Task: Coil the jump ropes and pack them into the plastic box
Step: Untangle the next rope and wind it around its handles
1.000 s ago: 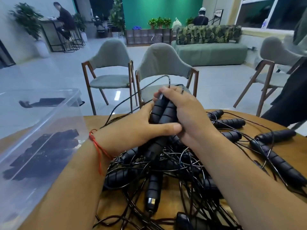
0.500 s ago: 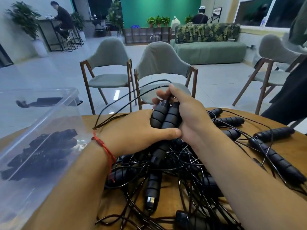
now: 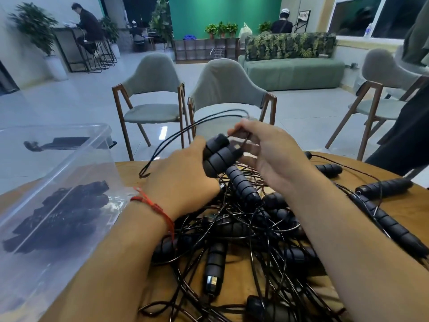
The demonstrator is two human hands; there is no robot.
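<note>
Left hand [image 3: 183, 182] clenched round two black ribbed foam handles [image 3: 217, 156], right hand [image 3: 276, 156] pinching thin black cord [image 3: 142, 175] just above them, cord looping leftward, tangled black jump ropes [image 3: 243, 228] heaped on round wooden table [image 3: 406, 212], clear plastic box [image 3: 76, 163] at left holding coiled ropes [image 3: 65, 217]

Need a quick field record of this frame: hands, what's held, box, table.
left hand: grips two handles held side by side above the pile
right hand: pinches the cord at the handle tops
cord: loops out to the left, past the table edge
plastic box: at left, packed ropes inside
pile: tangled ropes and loose handles on the table
stage: held rope not yet coiled or boxed
</note>
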